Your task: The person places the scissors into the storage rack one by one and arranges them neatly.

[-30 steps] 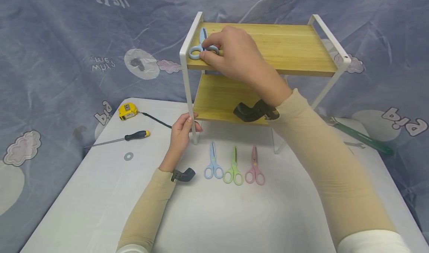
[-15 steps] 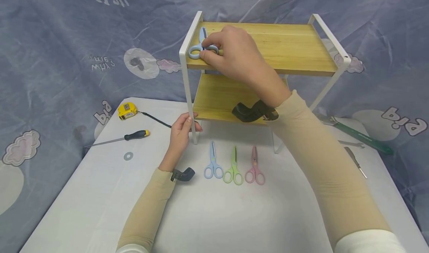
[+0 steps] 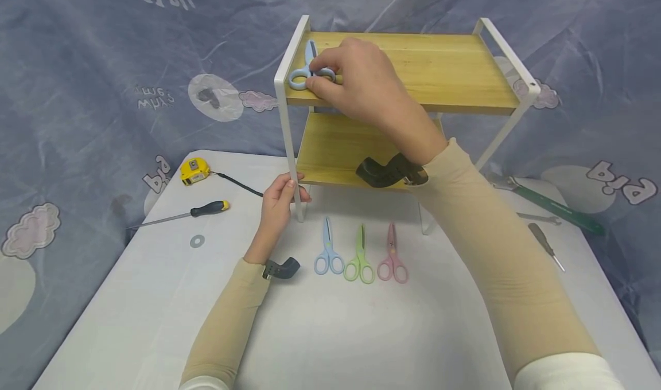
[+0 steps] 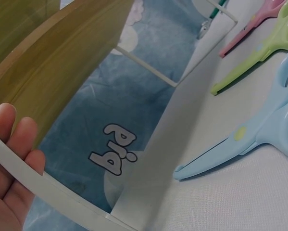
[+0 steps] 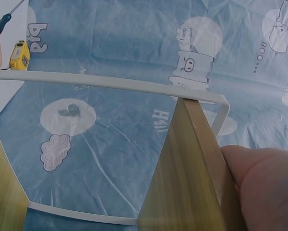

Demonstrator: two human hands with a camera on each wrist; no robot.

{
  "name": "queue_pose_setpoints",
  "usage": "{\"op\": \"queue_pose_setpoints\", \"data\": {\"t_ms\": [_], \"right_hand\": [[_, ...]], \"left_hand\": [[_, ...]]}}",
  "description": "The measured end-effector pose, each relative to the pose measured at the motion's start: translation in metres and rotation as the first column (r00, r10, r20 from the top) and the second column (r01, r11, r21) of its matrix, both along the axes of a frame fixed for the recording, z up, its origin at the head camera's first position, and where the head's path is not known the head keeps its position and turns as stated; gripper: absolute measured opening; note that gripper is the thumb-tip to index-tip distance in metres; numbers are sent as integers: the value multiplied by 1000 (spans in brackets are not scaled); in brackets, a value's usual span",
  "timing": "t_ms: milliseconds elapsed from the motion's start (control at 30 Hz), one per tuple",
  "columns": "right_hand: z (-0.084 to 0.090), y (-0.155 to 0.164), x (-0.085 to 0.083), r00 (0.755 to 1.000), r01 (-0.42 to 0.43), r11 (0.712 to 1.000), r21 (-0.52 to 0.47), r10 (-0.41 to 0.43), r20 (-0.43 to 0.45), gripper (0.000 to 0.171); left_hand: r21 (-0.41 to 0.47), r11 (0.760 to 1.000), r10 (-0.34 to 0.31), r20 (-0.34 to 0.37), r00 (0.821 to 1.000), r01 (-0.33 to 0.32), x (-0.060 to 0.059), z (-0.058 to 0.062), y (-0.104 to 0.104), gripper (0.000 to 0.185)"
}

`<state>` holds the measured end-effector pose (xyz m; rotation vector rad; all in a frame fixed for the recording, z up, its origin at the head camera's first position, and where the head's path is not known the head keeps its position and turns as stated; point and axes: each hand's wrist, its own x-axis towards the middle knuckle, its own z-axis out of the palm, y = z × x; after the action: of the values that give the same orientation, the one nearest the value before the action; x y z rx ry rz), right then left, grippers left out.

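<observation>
A two-tier wooden shelf (image 3: 454,69) with a white metal frame stands at the table's far side. My right hand (image 3: 356,83) reaches over the top board's left end and pinches the handles of a blue pair of scissors (image 3: 304,71) lying there. My left hand (image 3: 279,203) grips the frame's front left leg (image 3: 289,149) near its foot; its fingers (image 4: 14,139) curl round the white bar. On the table in front of the shelf lie three more pairs of scissors side by side: blue (image 3: 327,249), green (image 3: 360,256) and pink (image 3: 392,255).
A yellow tape measure (image 3: 196,170), a black-and-yellow screwdriver (image 3: 181,214) and a metal washer (image 3: 197,241) lie at the table's left. A green-handled tool (image 3: 555,209) and a small metal tool (image 3: 544,245) lie at the right. A blue printed cloth hangs behind.
Both hands have kept their holds; the view has shifted slightly and the small metal tool at the right has come into sight.
</observation>
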<state>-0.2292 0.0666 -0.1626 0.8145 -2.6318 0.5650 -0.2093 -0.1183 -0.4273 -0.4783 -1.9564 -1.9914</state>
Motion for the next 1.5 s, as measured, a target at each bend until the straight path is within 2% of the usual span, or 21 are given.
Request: {"op": "queue_pose_setpoints", "data": {"t_ms": [600,933,1100,1500], "right_hand": [[-1,4,1,1000,15,999,-31,-15,-9,32],[-2,3,2,998,56,996,-76,-58,-26,30],[-1,3,1,995,90,990,-109,-93,-24,33],[-5,4,1,996,74,989,-127,-79,-36,31]], "left_hand": [[-4,1000,10,-8,1000,-10,-3,0,1,29],[13,1000,7,-50,999,-7,-3,0,2,29],[12,1000,6,-47,999,-5,-3,1,2,30],[9,1000,6,-18,1000,-6,-1,0,2,28]]}}
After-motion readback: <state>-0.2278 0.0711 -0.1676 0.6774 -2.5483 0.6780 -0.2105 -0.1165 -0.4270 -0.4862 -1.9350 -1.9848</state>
